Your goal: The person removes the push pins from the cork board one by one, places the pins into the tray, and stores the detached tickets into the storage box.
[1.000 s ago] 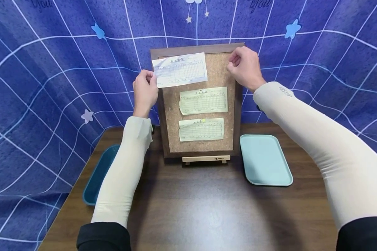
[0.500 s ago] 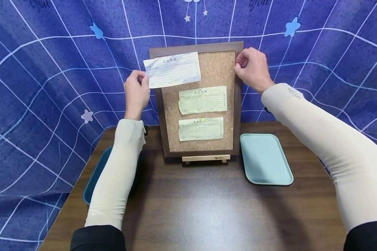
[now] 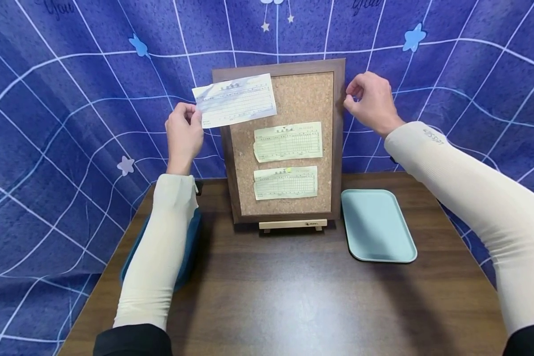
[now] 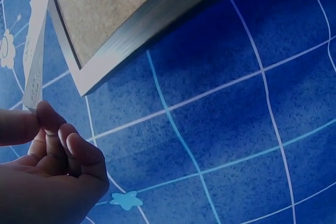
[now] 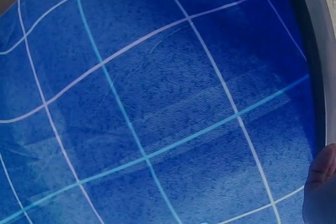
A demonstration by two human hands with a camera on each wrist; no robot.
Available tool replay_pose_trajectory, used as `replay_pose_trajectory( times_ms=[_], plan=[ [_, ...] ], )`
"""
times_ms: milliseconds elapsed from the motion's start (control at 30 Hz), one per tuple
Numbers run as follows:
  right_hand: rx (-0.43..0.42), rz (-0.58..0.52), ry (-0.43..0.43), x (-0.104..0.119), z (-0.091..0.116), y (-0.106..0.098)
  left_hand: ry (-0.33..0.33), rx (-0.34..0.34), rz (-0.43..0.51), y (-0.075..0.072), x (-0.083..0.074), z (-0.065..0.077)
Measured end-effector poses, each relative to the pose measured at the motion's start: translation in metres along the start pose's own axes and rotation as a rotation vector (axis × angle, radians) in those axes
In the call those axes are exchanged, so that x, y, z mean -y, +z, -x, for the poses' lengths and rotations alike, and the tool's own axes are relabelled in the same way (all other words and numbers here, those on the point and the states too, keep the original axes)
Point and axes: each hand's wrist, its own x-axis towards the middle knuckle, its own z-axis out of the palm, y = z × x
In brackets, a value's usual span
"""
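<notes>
My left hand [image 3: 184,131] pinches the lower left corner of a white printed paper form [image 3: 236,101] between thumb and fingers. The form tilts slightly and overlaps the upper left of a framed cork board [image 3: 302,99]. In the left wrist view the form [image 4: 35,72] appears nearly edge-on above the fingertips. Just off the board's right edge is my right hand [image 3: 374,104], its fingers curled toward the thumb. Whether something small sits between those fingertips cannot be seen. Two pale green forms, an upper one [image 3: 288,143] and a lower one [image 3: 286,184], are on the cork.
The board leans on a small wooden stand [image 3: 292,225] on a brown table [image 3: 293,287]. A light blue tray [image 3: 378,227] lies at the right. At the left, my forearm partly covers a dark teal bin [image 3: 189,252]. Behind hangs a blue patterned cloth [image 3: 93,99].
My left hand has drawn the white form leftward and slightly down, baring more cork. My right hand has moved right, from over the board's upper right corner to beyond its frame.
</notes>
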Motion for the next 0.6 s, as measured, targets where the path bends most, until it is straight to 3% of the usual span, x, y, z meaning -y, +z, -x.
replay_pose_trajectory(
  times_ms=[200, 600],
  plan=[
    [-0.002, 0.009, -0.002, -0.005, 0.005, -0.003, 0.023, -0.033, -0.015, -0.008, 0.008, 0.001],
    [0.009, 0.004, 0.051, -0.016, 0.021, -0.006, 0.006, -0.089, -0.042, -0.031, 0.023, 0.005]
  ],
)
